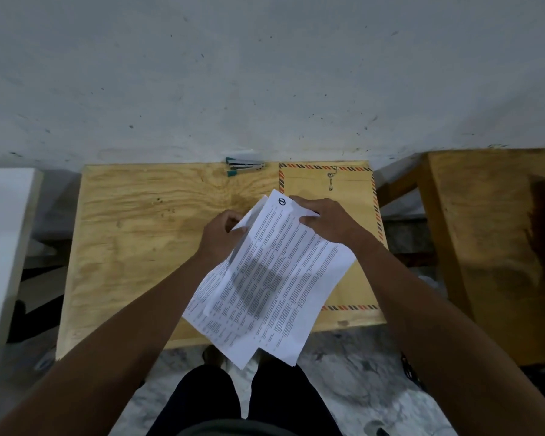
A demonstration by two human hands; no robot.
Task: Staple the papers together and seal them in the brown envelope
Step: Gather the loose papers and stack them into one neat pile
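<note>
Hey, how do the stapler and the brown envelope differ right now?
The stapler is small, teal and metal; the brown envelope is large, flat and tan with a striped border. The stapler lies fully in view at the table's far edge; the brown envelope is partly covered by the papers. Both rest untouched on the table.

I see bare table [123,234] left half, open for passing. Stapler [244,167] at far edge against wall [265,73]. Envelope [353,190] covers right side; papers [274,278] overhang near edge.

Printed white papers [274,272] fan unevenly, tilted at frame centre. The brown envelope [350,196] with striped border lies flat right of centre. A teal stapler [244,167] sits top centre.
</note>
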